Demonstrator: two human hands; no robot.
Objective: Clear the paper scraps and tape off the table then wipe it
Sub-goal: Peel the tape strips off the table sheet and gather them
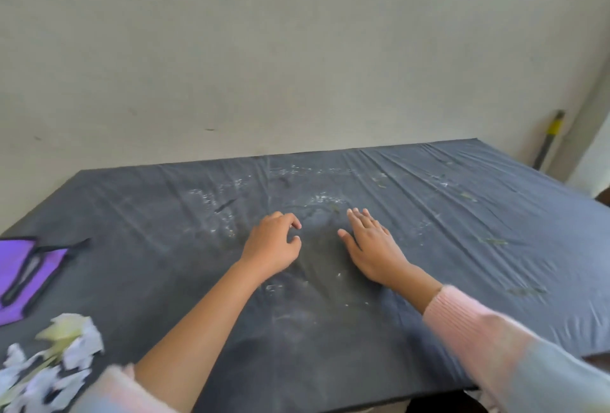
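The left hand [272, 244] hovers at or on the dark grey cloth [462, 214] covering the table, its fingers curled in a claw, with the thumb and forefinger tips a little apart. Whether they hold any crumb, I cannot tell. Just beside it, the right hand [369, 247] lies flat on the cloth, fingers straight and slightly spread, with a pink knitted sleeve [462, 320] at the wrist.

A heap of white and pale yellow paper scraps [66, 353] lies well to the left of the left forearm, near the table's front edge. Beyond that heap lies a purple bag with black straps [19, 267]. White specks [211, 198] dot the cloth ahead of both hands, and blurred greenish bits [491, 241], perhaps tape, lie to the right of the right hand.
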